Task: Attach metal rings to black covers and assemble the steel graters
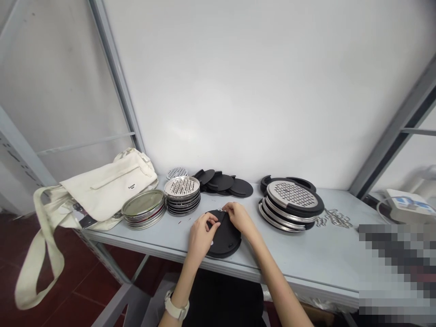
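Note:
A black round disc [223, 243] with a raised rim lies flat near the table's front edge, below both hands. My right hand [239, 217] is closed at the disc's far rim, pinching a small silver metal hook [221, 210] there. Over the disc's left part, my left hand [203, 232] has its fingers curled and its thumb close to the index finger. Whatever sits between those fingertips is too small or hidden to name.
Left stand a cream bag [116, 184], stacked metal lids [145, 204] and perforated metal discs [183, 188]. Black discs [221, 181] lie behind. A grater-like stack [291, 195] and loose metal hooks [337, 218] are right. Metal uprights [114, 59] flank the table [306, 261].

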Motion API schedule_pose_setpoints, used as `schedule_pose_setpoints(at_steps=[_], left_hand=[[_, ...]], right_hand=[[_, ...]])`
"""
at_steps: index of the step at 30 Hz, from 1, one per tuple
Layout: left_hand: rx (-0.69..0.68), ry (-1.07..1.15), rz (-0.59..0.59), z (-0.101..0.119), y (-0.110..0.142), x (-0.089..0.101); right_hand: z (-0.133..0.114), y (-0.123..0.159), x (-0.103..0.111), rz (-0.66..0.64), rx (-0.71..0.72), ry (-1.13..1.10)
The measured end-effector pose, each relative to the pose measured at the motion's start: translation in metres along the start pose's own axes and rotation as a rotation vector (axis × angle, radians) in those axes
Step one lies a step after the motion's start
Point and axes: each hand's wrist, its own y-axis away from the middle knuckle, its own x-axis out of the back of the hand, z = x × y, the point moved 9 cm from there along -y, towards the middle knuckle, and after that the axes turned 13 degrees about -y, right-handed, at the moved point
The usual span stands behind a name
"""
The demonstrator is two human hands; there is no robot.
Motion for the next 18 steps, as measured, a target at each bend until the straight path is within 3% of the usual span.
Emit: schedule_pose_setpoints(at_steps=[18], left_hand=[[0.010, -0.018, -0.023, 0.0038, 0.0003, 0.0018]], right_hand=[[-0.0051, 0.0024, -0.0010, -0.014, 0.002, 0.101]])
